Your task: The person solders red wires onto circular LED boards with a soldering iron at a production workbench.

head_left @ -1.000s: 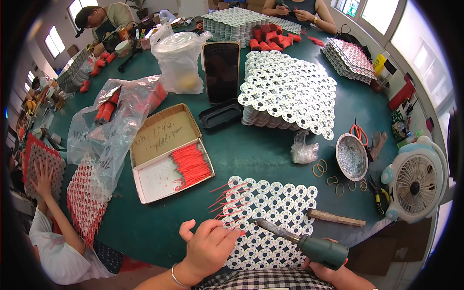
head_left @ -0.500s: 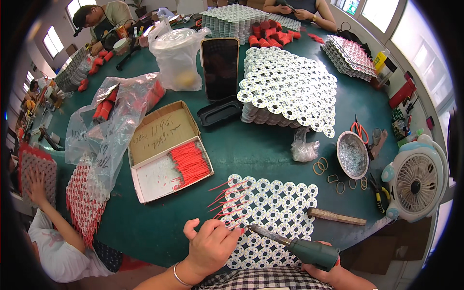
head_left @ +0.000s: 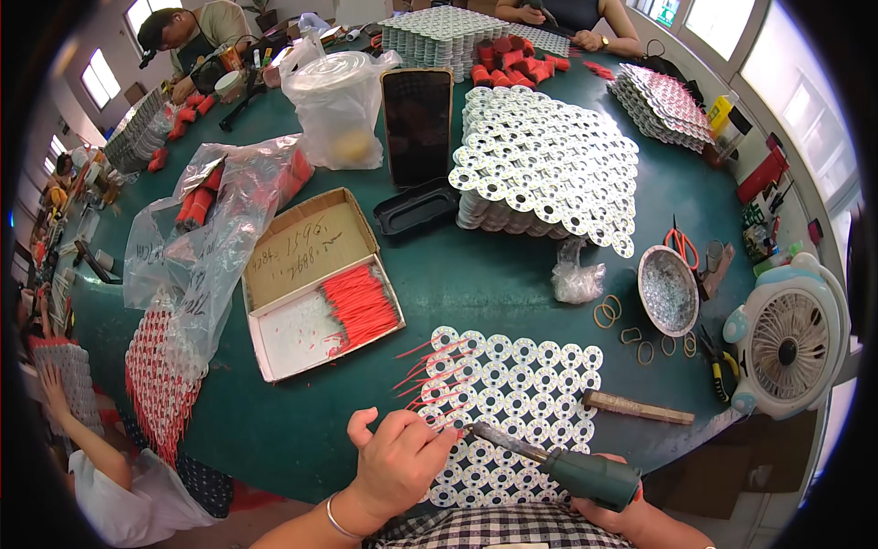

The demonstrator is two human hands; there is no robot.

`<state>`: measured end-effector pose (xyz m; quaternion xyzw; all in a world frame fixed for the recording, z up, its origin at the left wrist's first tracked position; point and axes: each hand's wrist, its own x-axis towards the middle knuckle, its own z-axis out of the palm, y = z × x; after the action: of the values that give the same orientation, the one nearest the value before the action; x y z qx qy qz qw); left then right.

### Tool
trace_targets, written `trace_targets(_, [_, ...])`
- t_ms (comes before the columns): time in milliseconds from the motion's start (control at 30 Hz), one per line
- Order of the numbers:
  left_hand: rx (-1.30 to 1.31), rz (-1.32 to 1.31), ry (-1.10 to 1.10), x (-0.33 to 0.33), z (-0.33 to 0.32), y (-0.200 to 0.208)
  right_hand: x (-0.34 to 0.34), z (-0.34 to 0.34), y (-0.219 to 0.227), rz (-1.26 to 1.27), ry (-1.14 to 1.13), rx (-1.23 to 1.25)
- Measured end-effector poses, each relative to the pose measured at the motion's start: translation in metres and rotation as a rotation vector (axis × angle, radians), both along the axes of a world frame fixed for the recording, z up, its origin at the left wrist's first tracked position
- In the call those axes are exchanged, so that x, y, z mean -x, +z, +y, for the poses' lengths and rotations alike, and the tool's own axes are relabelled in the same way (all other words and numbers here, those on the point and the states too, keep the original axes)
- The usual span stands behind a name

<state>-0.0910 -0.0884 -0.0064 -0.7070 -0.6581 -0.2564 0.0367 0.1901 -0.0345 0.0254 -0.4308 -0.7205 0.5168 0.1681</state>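
My left hand (head_left: 398, 465) is over the left part of a sheet of round white circuit boards (head_left: 521, 377). Its thumb and forefinger are pinched together on what looks like a thin red wire, mostly hidden by the fingers. Several red wires (head_left: 422, 371) stick out leftward from the sheet's left columns above this hand. In my right hand (head_left: 604, 514) is a soldering iron (head_left: 590, 478) with a green handle. Its tip points left and meets the sheet right beside my left fingertips. A narrow wooden bar (head_left: 637, 408) lies across the sheet's right edge.
An open cardboard box (head_left: 274, 336) holds cut red wires. Beyond are stacked board sheets (head_left: 549, 165), a phone (head_left: 416, 128) and a bagged tub (head_left: 334, 101). To the right are a metal bowl (head_left: 669, 291), cutters (head_left: 718, 371) and a fan (head_left: 786, 343). Co-workers sit around the table.
My hands and the iron stay almost in place. At the left, a co-worker's hand and the board stack under it have shifted down. The person at the back has raised a dark tool.
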Motion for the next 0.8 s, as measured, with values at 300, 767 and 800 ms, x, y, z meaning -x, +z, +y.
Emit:
trace_targets(300, [0.015,0.045,0.000,-0.001,-0.003,0.000,-0.010,-0.004,-0.001,0.119,-0.023,0.181])
trace_targets(767, [0.000,0.020,0.038,-0.005,-0.025,0.006,-0.015,-0.025,-0.022,0.250,0.027,0.291])
trace_targets(800, [0.003,0.023,0.031,-0.005,-0.025,0.006,-0.015,-0.026,-0.023,0.216,0.015,0.285])
